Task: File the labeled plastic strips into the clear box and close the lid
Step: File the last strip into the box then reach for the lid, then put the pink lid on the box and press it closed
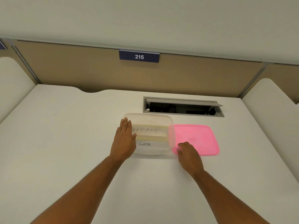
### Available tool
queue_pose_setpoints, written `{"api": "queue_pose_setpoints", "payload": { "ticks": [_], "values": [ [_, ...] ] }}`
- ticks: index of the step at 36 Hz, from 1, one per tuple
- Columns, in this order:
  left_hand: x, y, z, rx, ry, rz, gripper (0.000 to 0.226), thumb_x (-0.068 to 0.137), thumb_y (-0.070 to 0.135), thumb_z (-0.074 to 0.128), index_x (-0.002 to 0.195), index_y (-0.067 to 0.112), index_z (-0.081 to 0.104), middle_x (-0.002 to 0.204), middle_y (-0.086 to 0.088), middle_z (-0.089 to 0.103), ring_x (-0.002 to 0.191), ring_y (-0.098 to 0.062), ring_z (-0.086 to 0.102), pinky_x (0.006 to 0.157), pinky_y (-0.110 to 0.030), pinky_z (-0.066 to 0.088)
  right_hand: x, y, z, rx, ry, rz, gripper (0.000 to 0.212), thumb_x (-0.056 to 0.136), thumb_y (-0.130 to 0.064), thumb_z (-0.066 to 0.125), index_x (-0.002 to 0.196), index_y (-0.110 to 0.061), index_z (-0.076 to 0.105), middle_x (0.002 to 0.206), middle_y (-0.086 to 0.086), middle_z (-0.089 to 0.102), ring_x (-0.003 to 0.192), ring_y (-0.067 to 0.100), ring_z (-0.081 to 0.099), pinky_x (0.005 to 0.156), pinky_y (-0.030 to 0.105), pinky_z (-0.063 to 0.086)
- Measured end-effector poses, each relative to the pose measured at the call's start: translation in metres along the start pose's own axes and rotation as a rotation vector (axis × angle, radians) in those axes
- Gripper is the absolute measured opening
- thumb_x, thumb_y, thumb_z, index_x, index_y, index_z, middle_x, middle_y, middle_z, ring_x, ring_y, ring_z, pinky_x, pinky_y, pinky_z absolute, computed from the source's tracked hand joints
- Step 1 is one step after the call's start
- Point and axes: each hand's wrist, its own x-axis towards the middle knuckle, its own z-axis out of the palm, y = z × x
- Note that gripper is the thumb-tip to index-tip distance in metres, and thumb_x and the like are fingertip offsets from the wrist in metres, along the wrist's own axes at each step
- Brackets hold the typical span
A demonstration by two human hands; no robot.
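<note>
Two hands were on the white desk (64, 143), both at work. Left hand (124, 139) sat at 9 o'clock of the clear box (161, 118), fingers straight and together, flat against the box's left wall, thumb on the near side of that wall. Box stood mid-desk, uncovered. Inside: stacked labeled strips, top one reading BATMAN (145, 130), a lower one reading GAMA (145, 144) toward the 6 o'clock wall. At 3 o'clock of the box, touching or just beside it, the pink lid (200, 136) lay flat on the desk. Right hand (188, 152) rested on the lid's near-left corner, fingers loosely curled over the edge; can't tell if it actually gripped the lid. At 12 o'clock, behind box and lid, an open cable hatch (182, 107). Above that, divider panel with a blue tag, 215 (139, 56).
</note>
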Motion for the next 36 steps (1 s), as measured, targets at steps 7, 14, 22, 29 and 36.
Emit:
{"api": "queue_pose_setpoints", "payload": {
  "ticks": [7, 14, 22, 29, 36],
  "values": [
    [-0.001, -0.001, -0.001, 0.014, -0.022, 0.003, 0.062, 0.107, 0.029, 0.03, 0.157, 0.005, 0.004, 0.166, -0.008, -0.007, 0.153, -0.02, -0.009, 0.124, -0.037, 0.002, -0.013, -0.005, 0.011, -0.073, -0.047, -0.021, 0.023, 0.091, -0.024, 0.064, 0.11, -0.013, 0.065, 0.11, 0.004, 0.06, 0.096, 0.025, 0.056, 0.077, 0.037, 0.051],
    [-0.003, -0.002, 0.0, 0.015, -0.023, 0.013, 0.063, 0.107, 0.029, 0.031, 0.157, 0.005, 0.003, 0.166, -0.008, -0.007, 0.152, -0.02, -0.009, 0.124, -0.035, 0.001, -0.019, -0.007, 0.011, -0.131, -0.025, -0.015, 0.017, 0.088, -0.023, 0.067, 0.1, -0.012, 0.064, 0.102, 0.004, 0.059, 0.09, 0.024, 0.055, 0.069, 0.035, 0.048],
    [-0.016, 0.0, -0.002, 0.004, -0.007, 0.021, 0.065, 0.106, 0.03, 0.032, 0.157, 0.005, -0.001, 0.165, -0.007, -0.008, 0.152, -0.02, -0.01, 0.12, -0.031, -0.004, -0.027, -0.003, 0.011, -0.188, 0.019, -0.071, 0.013, 0.08, -0.019, 0.075, 0.085, -0.013, 0.064, 0.087, 0.002, 0.06, 0.077, 0.023, 0.057, 0.056, 0.034, 0.048],
    [-0.026, 0.0, -0.006, 0.006, -0.04, 0.032, 0.065, 0.107, 0.03, 0.031, 0.157, 0.005, -0.001, 0.165, -0.008, -0.009, 0.152, -0.02, -0.011, 0.124, -0.034, 0.0, -0.024, -0.01, -0.018, -0.13, 0.307, -0.122, 0.018, 0.075, 0.006, 0.074, 0.077, -0.009, 0.064, 0.074, 0.004, 0.058, 0.062, 0.025, 0.053, 0.05, 0.034, 0.042],
    [-0.027, 0.004, -0.01, 0.001, -0.032, 0.002, 0.062, 0.105, 0.029, 0.037, 0.157, 0.01, 0.012, 0.166, -0.007, -0.001, 0.153, -0.02, -0.007, 0.124, -0.038, 0.001, -0.014, -0.028, -0.087, 0.219, 0.514, 0.105, 0.007, 0.095, -0.007, 0.059, 0.089, -0.01, 0.06, 0.083, 0.003, 0.06, 0.073, 0.024, 0.056, 0.061, 0.035, 0.05]
  ]
}}
